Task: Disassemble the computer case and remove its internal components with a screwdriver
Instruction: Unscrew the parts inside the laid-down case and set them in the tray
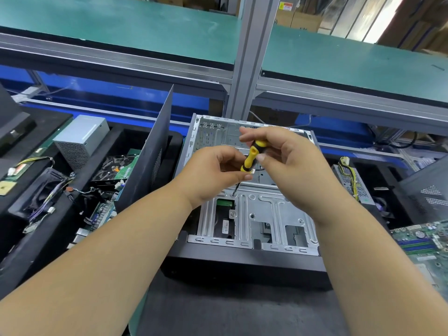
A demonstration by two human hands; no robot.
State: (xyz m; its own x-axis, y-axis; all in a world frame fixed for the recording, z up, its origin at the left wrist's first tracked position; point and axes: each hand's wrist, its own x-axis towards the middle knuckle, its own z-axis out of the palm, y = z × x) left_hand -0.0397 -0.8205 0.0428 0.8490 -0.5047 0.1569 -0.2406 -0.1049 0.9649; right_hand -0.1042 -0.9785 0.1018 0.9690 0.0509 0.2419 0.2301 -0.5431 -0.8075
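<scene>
Your right hand (278, 151) grips yellow-and-black plastic-handled screwdriver (252, 157); left hand (213, 175) pinches its lower handle. Risk: tip slips off silver drive-cage screw (234, 194), stripping head.

No text can be read with confidence. A small white label (225, 225) with dark print is seen on the black drive sitting in the open grey metal computer case (252, 209); its characters are too small to be made out. A yellow-and-red sticker (286, 6) is fixed on a brown cardboard box behind the top shelf; its print is possibly a warning mark but is blurred. Markings on the green circuit board (421, 241) at right are illegible.
</scene>
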